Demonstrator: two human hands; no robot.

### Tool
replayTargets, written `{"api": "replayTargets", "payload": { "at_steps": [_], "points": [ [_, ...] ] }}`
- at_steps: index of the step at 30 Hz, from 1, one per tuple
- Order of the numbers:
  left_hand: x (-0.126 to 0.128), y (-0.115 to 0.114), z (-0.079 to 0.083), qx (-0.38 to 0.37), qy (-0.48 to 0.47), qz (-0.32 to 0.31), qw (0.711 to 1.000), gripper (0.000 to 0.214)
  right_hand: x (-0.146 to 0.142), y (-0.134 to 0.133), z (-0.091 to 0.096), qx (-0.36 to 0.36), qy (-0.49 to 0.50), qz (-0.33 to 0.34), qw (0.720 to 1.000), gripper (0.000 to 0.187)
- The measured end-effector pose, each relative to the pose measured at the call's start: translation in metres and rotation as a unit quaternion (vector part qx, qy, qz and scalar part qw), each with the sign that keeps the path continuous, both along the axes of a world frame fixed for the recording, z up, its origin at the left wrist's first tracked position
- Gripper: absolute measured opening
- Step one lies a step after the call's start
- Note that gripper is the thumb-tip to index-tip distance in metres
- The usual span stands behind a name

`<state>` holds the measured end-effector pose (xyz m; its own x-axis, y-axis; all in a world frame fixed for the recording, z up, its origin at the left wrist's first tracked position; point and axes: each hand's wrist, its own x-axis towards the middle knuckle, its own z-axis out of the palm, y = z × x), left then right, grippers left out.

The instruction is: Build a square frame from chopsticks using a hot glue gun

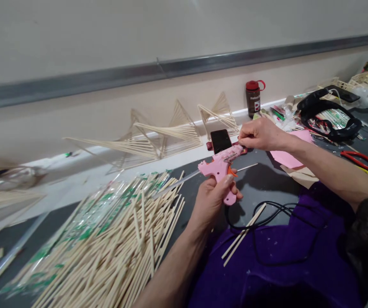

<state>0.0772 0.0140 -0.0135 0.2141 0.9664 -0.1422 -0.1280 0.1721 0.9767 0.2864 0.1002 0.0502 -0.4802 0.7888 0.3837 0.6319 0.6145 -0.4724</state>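
Observation:
My left hand point(214, 196) is wrapped round the handle of a pink glue gun point(220, 169) with an orange trigger point(232, 171). A clear stick juts from the gun's back end toward the left. At the nozzle end my right hand point(258, 134) has its fingers pinched together; what they hold, if anything, is hidden. Just behind the gun lies a dark phone point(221, 140). The gun's black cord point(264, 209) loops down over a purple cloth on my lap, near two loose wooden sticks point(244, 233).
A large pile of wooden sticks point(116, 248) and plastic wrappers point(97, 205) spreads at left. Stick models point(171, 132) stand along the wall beside a red-lidded bottle point(253, 100). To the right lie pink paper point(288, 152), a black headset strap point(328, 115) and red-handled scissors point(359, 159).

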Motion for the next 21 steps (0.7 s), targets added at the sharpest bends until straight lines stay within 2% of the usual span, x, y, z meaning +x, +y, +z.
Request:
{"api": "replayTargets", "payload": {
  "at_steps": [2, 5, 6, 8, 9, 11, 13, 15, 16, 18, 19, 21],
  "points": [
    [0.0, 0.0, 0.0, -0.003, -0.011, -0.003, 1.0, 0.058, 0.007, 0.007, 0.003, -0.017, 0.034, -0.062, 0.997, 0.016],
    [-0.001, 0.0, 0.004, 0.001, -0.046, 0.006, 0.999, 0.058, 0.041, 0.024, 0.004, -0.028, 0.07, -0.215, 0.974, 0.024],
    [-0.001, 0.001, 0.006, 0.006, -0.061, 0.013, 0.998, 0.058, 0.056, 0.029, 0.002, -0.023, 0.033, -0.282, 0.958, 0.028],
    [-0.002, 0.002, 0.01, 0.016, -0.085, 0.029, 0.996, 0.058, 0.084, 0.034, -0.004, -0.045, -0.098, -0.398, 0.911, 0.027],
    [-0.002, 0.002, 0.011, 0.019, -0.094, 0.036, 0.995, 0.056, 0.094, 0.033, -0.008, -0.05, -0.117, -0.411, 0.903, 0.022],
    [-0.003, 0.003, 0.014, 0.02, -0.104, 0.048, 0.993, 0.049, 0.099, 0.023, -0.016, -0.011, -0.132, -0.385, 0.913, 0.028],
    [-0.004, 0.004, 0.016, 0.021, -0.103, 0.058, 0.993, 0.043, 0.083, 0.004, -0.022, 0.007, -0.116, -0.333, 0.936, 0.031],
    [-0.005, 0.004, 0.016, 0.028, -0.086, 0.074, 0.993, 0.039, 0.051, -0.02, -0.024, 0.005, -0.028, -0.206, 0.978, 0.02],
    [-0.005, 0.003, 0.016, 0.036, -0.07, 0.083, 0.993, 0.039, 0.031, -0.032, -0.024, -0.011, 0.025, -0.134, 0.991, 0.021],
    [-0.006, 0.003, 0.015, 0.067, -0.026, 0.097, 0.993, 0.039, -0.005, -0.052, -0.024, -0.047, 0.093, -0.017, 0.994, 0.034],
    [-0.007, 0.003, 0.014, 0.092, 0.003, 0.098, 0.991, 0.038, -0.021, -0.059, -0.025, -0.056, 0.103, 0.021, 0.993, 0.046],
    [-0.01, 0.004, 0.01, 0.16, 0.071, 0.095, 0.98, 0.036, -0.044, -0.066, -0.029, -0.073, 0.121, 0.055, 0.988, 0.068]
  ]
}}
